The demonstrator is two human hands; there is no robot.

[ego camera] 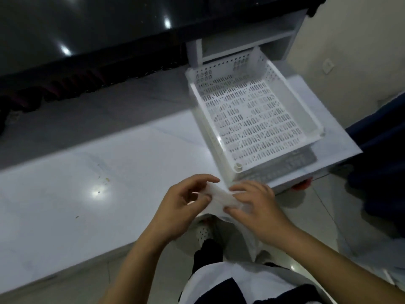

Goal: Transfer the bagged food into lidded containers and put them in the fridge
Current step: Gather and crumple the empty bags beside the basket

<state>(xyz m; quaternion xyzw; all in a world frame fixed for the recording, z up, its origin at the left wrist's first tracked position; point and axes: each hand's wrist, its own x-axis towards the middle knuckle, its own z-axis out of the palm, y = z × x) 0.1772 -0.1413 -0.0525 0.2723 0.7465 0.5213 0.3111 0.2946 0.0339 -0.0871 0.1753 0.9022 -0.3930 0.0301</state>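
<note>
Plastic bag (219, 197) held between both hands above white table's (87, 183) near edge, just before empty perforated basket (252, 119). Long axis slanted, upper-left to lower-right. Left hand (184, 205) pinched on upper end; right hand (254, 205) pinched on lower end, fingers curled. Contents not discernible. Bag equally near both hands.

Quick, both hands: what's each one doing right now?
Left hand: fingers pinching the white plastic bag.
Right hand: fingers pinching the same bag's other end.
</note>
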